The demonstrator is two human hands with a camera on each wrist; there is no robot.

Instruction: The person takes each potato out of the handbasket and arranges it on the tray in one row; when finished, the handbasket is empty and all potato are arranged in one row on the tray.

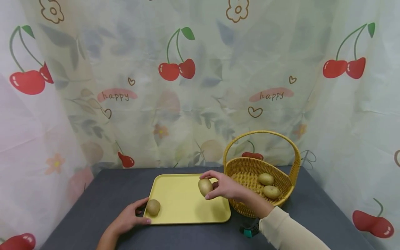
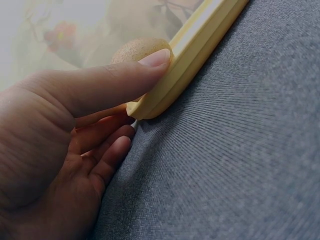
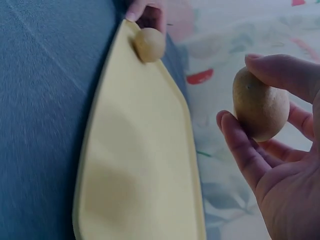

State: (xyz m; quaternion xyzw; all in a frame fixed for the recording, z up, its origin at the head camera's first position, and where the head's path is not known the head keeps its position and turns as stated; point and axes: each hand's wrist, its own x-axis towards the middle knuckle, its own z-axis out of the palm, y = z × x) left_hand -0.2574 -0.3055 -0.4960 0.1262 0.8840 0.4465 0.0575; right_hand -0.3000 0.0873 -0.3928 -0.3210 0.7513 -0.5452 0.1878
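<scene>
A potato point(image 1: 205, 187) is held up over the right part of the yellow tray point(image 1: 178, 194) by my right hand point(image 1: 227, 188). In the right wrist view, thumb and fingertips pinch that potato point(image 3: 256, 105) from opposite sides. My left hand point(image 1: 128, 217) grips the tray's near left corner, its thumb on the rim and the other fingers along the left side. Beside it, a second potato point(image 1: 153, 207) lies on the tray in that same corner. The left wrist view shows this potato point(image 2: 142, 49) partly hidden behind the thumb.
A wicker basket point(image 1: 242, 170) with a tall handle stands right of the tray, with two potatoes point(image 1: 266, 179) in it. My right forearm crosses in front of it. A dark band with a teal part point(image 1: 250, 232) shows by the right sleeve. A printed curtain point(image 1: 200, 114) backs the dark tabletop.
</scene>
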